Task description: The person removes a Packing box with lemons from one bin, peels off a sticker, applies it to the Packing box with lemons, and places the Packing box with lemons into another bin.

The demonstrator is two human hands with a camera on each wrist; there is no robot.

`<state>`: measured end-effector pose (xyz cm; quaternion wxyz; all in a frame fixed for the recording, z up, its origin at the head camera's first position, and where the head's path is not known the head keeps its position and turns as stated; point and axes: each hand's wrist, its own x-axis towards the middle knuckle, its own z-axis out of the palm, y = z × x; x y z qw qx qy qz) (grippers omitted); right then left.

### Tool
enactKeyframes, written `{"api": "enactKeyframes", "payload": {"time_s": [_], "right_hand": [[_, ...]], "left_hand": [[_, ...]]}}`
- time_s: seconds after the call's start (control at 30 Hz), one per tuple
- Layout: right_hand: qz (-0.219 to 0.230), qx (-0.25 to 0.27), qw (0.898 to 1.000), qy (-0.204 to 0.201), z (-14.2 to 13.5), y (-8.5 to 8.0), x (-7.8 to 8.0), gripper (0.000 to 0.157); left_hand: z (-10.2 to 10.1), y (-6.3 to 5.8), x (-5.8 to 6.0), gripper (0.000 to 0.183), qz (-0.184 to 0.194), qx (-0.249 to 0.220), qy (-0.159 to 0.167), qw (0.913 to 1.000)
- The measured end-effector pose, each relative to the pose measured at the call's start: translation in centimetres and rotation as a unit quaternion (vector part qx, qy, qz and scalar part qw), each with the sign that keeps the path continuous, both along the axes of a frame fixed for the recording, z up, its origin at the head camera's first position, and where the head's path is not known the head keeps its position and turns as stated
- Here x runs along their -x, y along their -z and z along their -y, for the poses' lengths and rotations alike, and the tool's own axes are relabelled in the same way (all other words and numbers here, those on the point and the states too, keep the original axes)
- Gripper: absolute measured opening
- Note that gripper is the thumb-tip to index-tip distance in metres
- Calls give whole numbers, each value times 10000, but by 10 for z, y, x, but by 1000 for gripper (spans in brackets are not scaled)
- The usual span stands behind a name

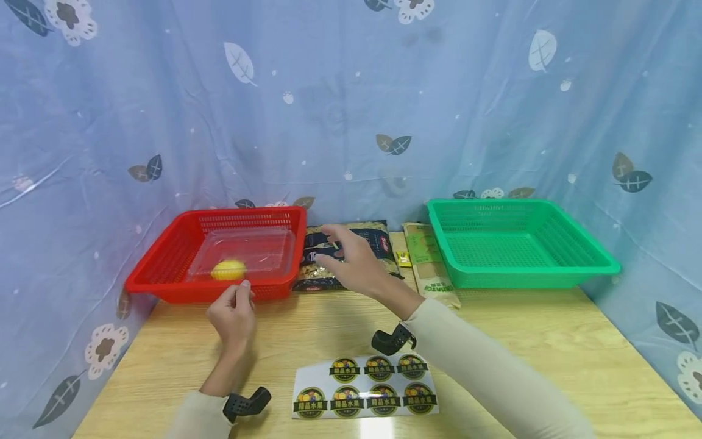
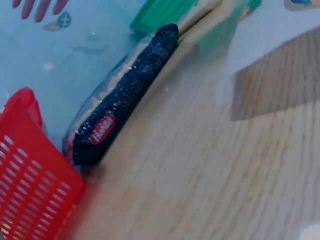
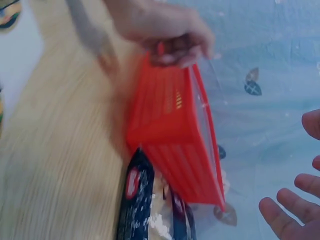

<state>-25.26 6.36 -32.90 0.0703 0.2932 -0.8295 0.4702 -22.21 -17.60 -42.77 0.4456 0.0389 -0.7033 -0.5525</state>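
My left hand [image 1: 234, 314] is at the front rim of the red basket [image 1: 139, 274], its fingers curled and the thumb against them; nothing shows between them. Close beyond its fingertips is a blurred yellow lemon-like fruit [image 1: 228, 269]. It overlaps a clear plastic box [image 1: 263, 247] inside the basket. My right hand [image 1: 353, 259] hovers with parted, bent fingers over a dark blue pasta bag [image 1: 378, 235]. Its fingers also appear, spread and holding nothing, at the edge of the right wrist view, where the left hand [image 3: 170, 35] curls above the basket.
A green basket [image 1: 526, 277] stands at the right, beside a green and tan packet [image 1: 430, 259] and a small yellow sachet [image 1: 403, 259]. A white sheet of round fruit stickers [image 1: 364, 387] lies near the front. A blue patterned curtain [image 1: 329, 122] surrounds the wooden table [image 1: 526, 353].
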Motion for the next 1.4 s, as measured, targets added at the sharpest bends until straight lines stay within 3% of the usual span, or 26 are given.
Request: {"api": "enactKeyframes", "payload": {"time_s": [0.13,0.27,0.4,0.47,0.53,0.6,0.77,0.83,0.93,1.2,1.33,1.4], "right_hand": [[558,285,9980,31,16,1,8,54],[1087,424,9931,136,28,5,17,56],[1452,554,9874,285,38,6,26,58],[1555,585,9855,330,43,4,29,58],[1667,648,9834,320,47,3,32,59],[1762,706,9813,309,52,1,35,60],[1899,803,9779,349,63,-2,42,63],[1977,808,9762,388,66,-1,44,64],[2150,872,9719,395,72,2,46,64],[2257,1085,9665,567,90,10,47,63],[2444,1476,9558,703,101,9,47,68],[2553,1606,9492,900,108,9,48,72]], "left_hand": [[-4,-1,-5,39,161,-495,102,9986],[3,14,4,40,207,-1101,115,9936],[13,28,12,40,-66,-1790,232,9835],[17,30,14,38,-199,-2219,371,9742],[19,31,13,35,-291,-2815,547,9576],[22,30,13,29,-335,-3538,744,9318],[34,24,17,19,-438,-5187,1332,8434],[40,22,18,17,-409,-5479,1495,8221],[48,22,20,14,-511,-5749,1567,8015],[69,20,23,13,-1081,-5866,1413,7901],[76,17,24,18,-1225,-6002,1428,7774],[78,15,25,19,-1241,-6010,1386,7773]]}}
